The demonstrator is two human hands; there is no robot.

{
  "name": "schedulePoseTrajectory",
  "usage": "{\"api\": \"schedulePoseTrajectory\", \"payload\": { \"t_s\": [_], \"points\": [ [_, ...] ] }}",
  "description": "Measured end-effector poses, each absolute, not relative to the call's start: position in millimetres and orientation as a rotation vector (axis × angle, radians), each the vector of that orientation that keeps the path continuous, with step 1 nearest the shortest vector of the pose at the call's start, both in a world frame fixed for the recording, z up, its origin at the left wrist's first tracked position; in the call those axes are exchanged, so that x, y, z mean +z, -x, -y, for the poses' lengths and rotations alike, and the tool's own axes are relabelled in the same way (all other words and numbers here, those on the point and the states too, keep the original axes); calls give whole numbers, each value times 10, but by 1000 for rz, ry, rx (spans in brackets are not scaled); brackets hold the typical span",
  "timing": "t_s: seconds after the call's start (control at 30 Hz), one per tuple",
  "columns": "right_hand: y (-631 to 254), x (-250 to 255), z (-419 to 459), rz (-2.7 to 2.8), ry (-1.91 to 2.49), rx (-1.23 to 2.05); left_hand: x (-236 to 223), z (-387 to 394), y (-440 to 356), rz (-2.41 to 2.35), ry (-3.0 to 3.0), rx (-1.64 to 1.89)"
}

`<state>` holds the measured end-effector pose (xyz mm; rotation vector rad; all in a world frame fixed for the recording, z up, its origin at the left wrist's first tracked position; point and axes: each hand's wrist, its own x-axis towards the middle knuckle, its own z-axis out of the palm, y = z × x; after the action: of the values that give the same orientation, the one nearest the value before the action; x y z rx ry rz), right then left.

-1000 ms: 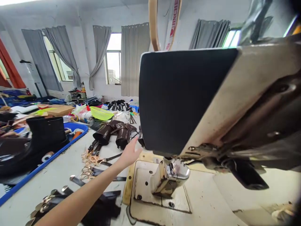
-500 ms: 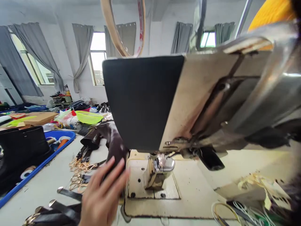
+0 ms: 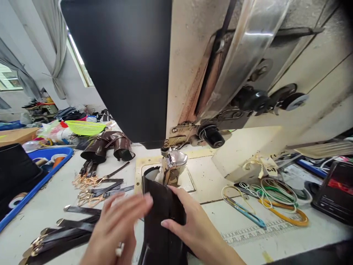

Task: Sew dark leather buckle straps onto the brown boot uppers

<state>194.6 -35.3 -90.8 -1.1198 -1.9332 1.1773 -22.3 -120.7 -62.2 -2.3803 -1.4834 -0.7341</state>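
Observation:
A dark brown leather piece, shaped like a boot shaft, stands in front of the sewing machine. Its upper edge, with a pale lining showing, is beside the presser foot and metal post. My right hand grips the piece from the right, thumb on the near face and fingers over the far side. My left hand is just left of the leather, fingers stretched out and slightly blurred. Whether its fingertips touch the leather I cannot tell. Something small and white shows by that hand's lower edge.
Left of my hands lie dark straps with metal ends, clips with gold-coloured hooks and brown leather tubes. A blue tray stands far left. On the right are light-blue tweezers, tangled cords and a phone.
The view has swung down and to the right. My right hand has come into view holding the dark leather piece by the post. My left hand has moved beside that piece.

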Motion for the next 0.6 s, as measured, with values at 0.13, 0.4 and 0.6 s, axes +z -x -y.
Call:
{"api": "schedulePoseTrajectory", "payload": {
  "t_s": [0.13,0.4,0.6],
  "points": [
    [-2053,-882,249,1604,904,1651,-287,390,522,1402,2662,-456],
    [-2153,-1013,95,1401,962,1853,-172,145,356,1577,2583,-95],
    [-2153,-1066,68,1358,990,1874,-290,362,36,1813,2599,-99]
  ]
}}
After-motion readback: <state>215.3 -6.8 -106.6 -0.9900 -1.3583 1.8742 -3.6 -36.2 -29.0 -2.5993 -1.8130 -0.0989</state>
